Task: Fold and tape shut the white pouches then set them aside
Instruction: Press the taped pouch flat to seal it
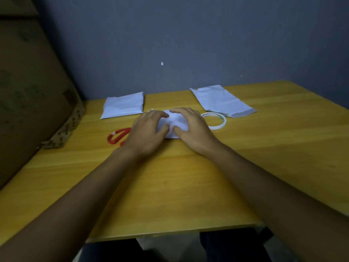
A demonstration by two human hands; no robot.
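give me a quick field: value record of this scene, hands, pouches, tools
left hand: presses on middle pouch
right hand: presses on the same pouch
far left pouch: flat on table
far right pouch: flat on table
tape roll: right of the hands
scissors: red handles, partly under left hand

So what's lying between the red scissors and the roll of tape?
A white pouch, with both hands, left and right, on it, in the head view.
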